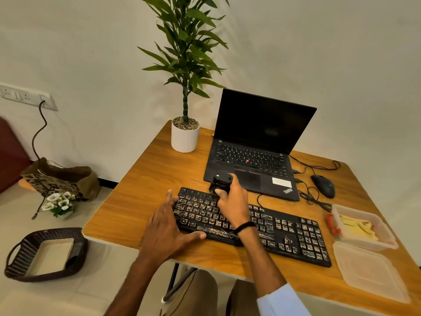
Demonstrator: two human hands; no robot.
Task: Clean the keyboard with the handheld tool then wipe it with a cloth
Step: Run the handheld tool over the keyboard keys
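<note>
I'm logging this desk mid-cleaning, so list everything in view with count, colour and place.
table: one, wooden brown, centre of view
keyboard: one, black, front of table
handheld tool: one, black, over keyboard's upper left keys
laptop: one, black, open, behind keyboard
mouse: one, black, right of laptop
plant: one, green, white pot, table's far corner
tub: one, clear, table's right edge
cloth: at least one, yellow, inside tub
lid: one, clear, in front of tub
basket: one, dark brown, floor left
bag: one, brown, floor by wall
flowers: one bunch, white, floor beside bag
left hand: one, resting flat on keyboard's left end
right hand: one, gripping handheld tool
</note>
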